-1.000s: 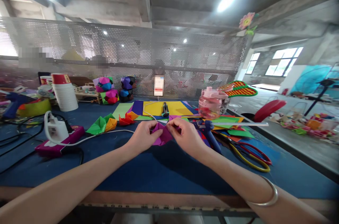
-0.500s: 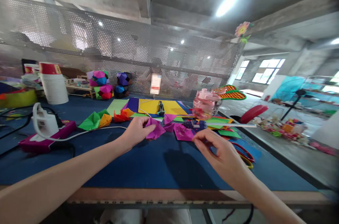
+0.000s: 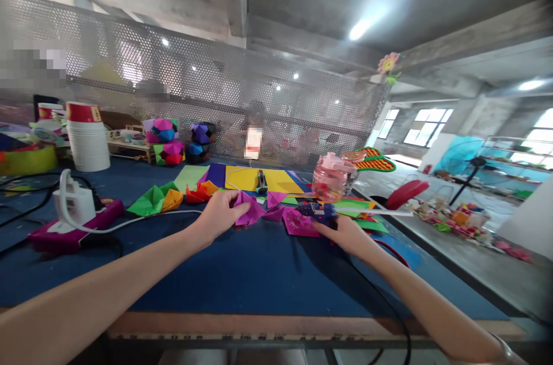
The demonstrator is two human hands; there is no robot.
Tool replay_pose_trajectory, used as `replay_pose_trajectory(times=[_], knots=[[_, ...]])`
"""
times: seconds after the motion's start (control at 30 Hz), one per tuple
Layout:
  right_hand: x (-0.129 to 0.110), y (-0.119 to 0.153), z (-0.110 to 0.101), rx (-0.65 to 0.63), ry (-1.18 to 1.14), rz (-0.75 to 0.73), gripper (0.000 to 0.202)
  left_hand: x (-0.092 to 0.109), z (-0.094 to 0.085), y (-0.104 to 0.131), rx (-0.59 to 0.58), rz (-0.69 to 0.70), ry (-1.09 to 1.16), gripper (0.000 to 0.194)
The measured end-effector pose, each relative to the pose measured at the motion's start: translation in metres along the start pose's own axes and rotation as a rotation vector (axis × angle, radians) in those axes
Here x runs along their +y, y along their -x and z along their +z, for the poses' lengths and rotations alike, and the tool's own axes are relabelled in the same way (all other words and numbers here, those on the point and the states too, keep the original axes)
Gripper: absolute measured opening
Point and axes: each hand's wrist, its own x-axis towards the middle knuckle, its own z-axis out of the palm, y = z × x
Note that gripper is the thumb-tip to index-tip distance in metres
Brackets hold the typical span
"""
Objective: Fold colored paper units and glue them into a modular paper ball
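Observation:
Pinched in my left hand (image 3: pixel 221 214) is a piece of folded purple paper (image 3: pixel 250 213). A second folded purple piece (image 3: pixel 274 205) lies against its right side; whether the two are joined I cannot tell. My right hand (image 3: pixel 345 234) is closed around the handle of a blue hot glue gun (image 3: pixel 320 212), most of the handle hidden by the fingers. A long white glue stick (image 3: pixel 380 210) sticks out of its back, and its nozzle points left. Beneath the nozzle lies a flat purple paper square (image 3: pixel 298 224) with marks on its surface.
Folded green paper (image 3: pixel 153 199) and orange paper (image 3: pixel 201 191) lie left of my left hand. A white cable crosses from the purple power strip (image 3: pixel 78 227). Behind are a utility knife (image 3: pixel 261 181) on yellow sheets, a pink jar (image 3: pixel 332 176) and stacked paper cups (image 3: pixel 88 140).
My right hand has moved from beside the purple square onto the glue gun's handle and closed on it. The gun's black cord now shows under my right arm. My left hand keeps its pinch.

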Motion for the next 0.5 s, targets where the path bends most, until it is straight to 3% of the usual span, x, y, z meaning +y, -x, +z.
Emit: replay_pose_trajectory(times=[0.13,0.3,0.5], knots=[[-0.002,-0.003,-0.002,0.027,0.061,0.008,0.043,0.0,-0.002,-0.001,0.014,0.003,-0.007,0.018],[-0.009,-0.01,-0.016,0.171,-0.032,0.083,0.047,-0.004,-0.003,-0.003,0.017,0.004,0.001,0.019],[-0.044,-0.013,-0.017,0.258,-0.252,-0.088,0.043,-0.003,-0.004,-0.004,0.037,-0.023,0.011,0.018]])
